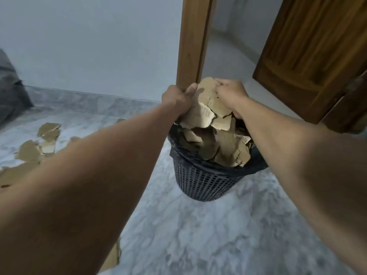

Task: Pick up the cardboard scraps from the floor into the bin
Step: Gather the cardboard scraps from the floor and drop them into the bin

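A dark mesh bin lined with a black bag stands on the marble floor, heaped with torn brown cardboard scraps. Directly above its mouth I hold a thick bunch of cardboard scraps between both hands. My left hand grips the bunch from the left side, and my right hand presses on it from the right and top. More cardboard scraps lie scattered on the floor at the left, partly hidden behind my left forearm.
A wooden door frame rises just behind the bin, with an open wooden door at the right. A dark grey object sits against the wall at far left. Another cardboard piece lies under my left arm.
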{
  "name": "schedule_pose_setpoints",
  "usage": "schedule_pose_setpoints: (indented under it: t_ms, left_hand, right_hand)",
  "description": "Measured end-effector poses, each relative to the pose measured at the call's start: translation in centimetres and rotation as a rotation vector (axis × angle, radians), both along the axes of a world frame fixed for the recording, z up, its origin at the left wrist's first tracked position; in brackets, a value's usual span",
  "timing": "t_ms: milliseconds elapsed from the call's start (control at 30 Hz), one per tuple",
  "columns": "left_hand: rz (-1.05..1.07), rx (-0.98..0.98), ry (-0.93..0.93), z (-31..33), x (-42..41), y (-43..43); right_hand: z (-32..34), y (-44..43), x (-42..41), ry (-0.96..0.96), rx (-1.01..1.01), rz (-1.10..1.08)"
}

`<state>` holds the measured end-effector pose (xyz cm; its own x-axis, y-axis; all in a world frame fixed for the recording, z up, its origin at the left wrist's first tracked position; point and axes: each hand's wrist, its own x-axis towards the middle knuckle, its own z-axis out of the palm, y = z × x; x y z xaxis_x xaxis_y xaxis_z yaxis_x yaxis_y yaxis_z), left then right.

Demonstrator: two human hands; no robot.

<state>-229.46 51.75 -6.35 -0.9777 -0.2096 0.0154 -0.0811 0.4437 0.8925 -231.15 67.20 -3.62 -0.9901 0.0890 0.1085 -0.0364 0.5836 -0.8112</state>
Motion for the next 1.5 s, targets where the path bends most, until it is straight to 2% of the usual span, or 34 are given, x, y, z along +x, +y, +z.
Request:
schedule_pose_setpoints:
  t_ms: [33, 100, 200, 300, 433, 533, 600, 667, 767, 833, 900, 1033, 1133, 1267, 1333, 1400, 1500]
  left_hand:
    - [0.006, -0.027, -0.018, -0.6, -0.3, 0.3]
    - [0.062, -0.067, 0.059, -1.1, -0.1, 0.0]
    - [0.217, -0.094, 0.233, -1.3, 2.4, -2.8]
    - [0.305, -0.197, 0.267, -3.5, 6.9, -7.2]
    - [0.412, -0.343, 0.189, -11.3, 14.8, -15.6]
    - [0.559, -0.578, -0.039, -18.5, 22.7, -21.8]
    - [0.628, -0.667, -0.272, -22.4, 28.7, -24.8]
    - [0.642, -0.687, -0.457, -25.0, 34.2, -26.8]
    - [0.663, -0.671, -0.625, -27.1, 40.2, -28.3]
    - [0.653, -0.623, -0.679, -28.0, 42.2, -28.9]
    - [0.629, -0.606, -0.682, -28.8, 42.5, -29.5]
    - [0.661, -0.622, -0.592, -29.8, 39.2, -32.3]
    - [0.672, -0.727, -0.372, -30.8, 36.0, -35.4]
    - [0.700, -0.664, -0.089, -31.1, 30.5, -39.8]
    - [0.690, -0.697, -0.070, -31.1, 27.5, -42.0]
    - [0.626, -0.715, -0.135, -31.0, 24.6, -44.3]
    - [0.408, -0.865, -0.224, -30.1, 20.3, -47.7]
  right_hand:
    - [-0.2, 1.0, 0.3, -0.061, 0.038, 0.007]
    - [-0.4, 2.2, 0.7, -0.102, 0.121, 0.017]
    - [-0.2, 1.3, 1.8, -0.001, 0.152, -0.035]
    - [-0.2, -2.9, 3.8, 0.136, 0.153, -0.020]
    - [-2.6, -10.9, 8.0, 0.376, 0.149, 0.079]
    - [-7.9, -16.7, 12.4, 0.431, 0.133, 0.232]
    - [-13.0, -19.8, 15.6, 0.310, 0.119, 0.319]
    - [-18.8, -22.1, 18.8, 0.095, 0.166, 0.467]
    - [-26.7, -24.3, 23.4, -0.203, 0.400, 0.668]
    - [-30.3, -25.2, 25.8, -0.225, 0.586, 0.714]
    - [-32.0, -26.7, 27.1, -0.123, 0.729, 0.762]
    - [-32.3, -31.9, 25.5, -0.033, 0.687, 0.826]
    - [-32.7, -35.7, 22.4, 0.010, 0.770, 0.892]
    - [-33.2, -39.6, 17.4, 0.063, 0.757, 0.830]
    - [-33.2, -41.1, 14.9, 0.075, 0.726, 0.784]
    - [-33.2, -42.2, 12.7, 0.077, 0.721, 0.773]
    - [-33.2, -43.5, 9.7, 0.057, 0.703, 0.770]
